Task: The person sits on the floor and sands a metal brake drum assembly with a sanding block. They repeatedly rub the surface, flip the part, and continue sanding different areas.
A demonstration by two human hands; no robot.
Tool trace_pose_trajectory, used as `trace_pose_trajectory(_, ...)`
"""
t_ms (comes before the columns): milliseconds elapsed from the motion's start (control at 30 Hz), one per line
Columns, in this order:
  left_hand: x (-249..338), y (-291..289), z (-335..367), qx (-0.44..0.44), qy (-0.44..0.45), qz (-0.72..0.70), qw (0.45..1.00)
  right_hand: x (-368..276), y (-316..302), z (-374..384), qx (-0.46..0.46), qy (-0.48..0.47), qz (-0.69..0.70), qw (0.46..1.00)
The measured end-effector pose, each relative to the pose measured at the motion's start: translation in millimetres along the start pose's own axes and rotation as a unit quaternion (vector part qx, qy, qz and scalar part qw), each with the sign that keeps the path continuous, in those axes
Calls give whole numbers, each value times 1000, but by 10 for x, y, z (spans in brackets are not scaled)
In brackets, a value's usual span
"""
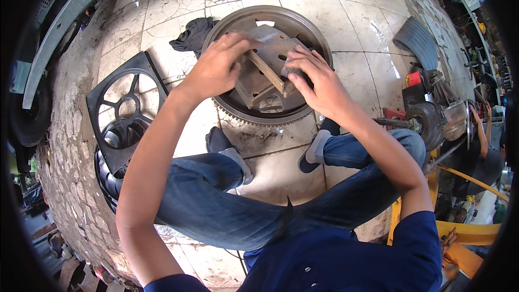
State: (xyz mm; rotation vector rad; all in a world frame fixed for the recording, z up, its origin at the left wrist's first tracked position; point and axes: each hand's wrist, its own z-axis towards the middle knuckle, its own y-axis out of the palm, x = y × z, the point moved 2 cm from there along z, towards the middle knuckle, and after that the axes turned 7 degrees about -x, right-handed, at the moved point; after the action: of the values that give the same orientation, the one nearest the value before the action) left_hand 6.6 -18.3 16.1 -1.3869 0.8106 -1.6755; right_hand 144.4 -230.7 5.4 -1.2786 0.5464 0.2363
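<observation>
A large round flywheel [223, 101] with teeth along its rim lies flat on the floor in front of me. On it rests a flat, worn metal plate [246, 87] with several holes. A narrow brown bar [267, 72], wood-like in colour, slants across the plate. My left hand [217, 66] is closed at the bar's far end, its fingers curled over it and its thumb on the near side. On the plate's right side, my right hand [316, 80] bends its fingers over a small dark grey piece [290, 70], mostly hidden beneath them.
A black fan shroud [92, 97] lies left of my legs. Behind the flywheel is a crumpled black cloth [190, 37]. A ribbed grey sheet [416, 42], machine parts [424, 121] and a yellow frame [459, 231] stand to the right. Another person's arm [480, 130] shows at far right.
</observation>
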Motion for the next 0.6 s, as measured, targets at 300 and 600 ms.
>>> trace_pose_trajectory(300,129,37,85,-49,8,2,999,271,-197,-180,-161,-76,-205,962)
trace_pose_trajectory(600,107,39,249,-37,9,21,999,12,-248,-258,-214,-28,-178,960)
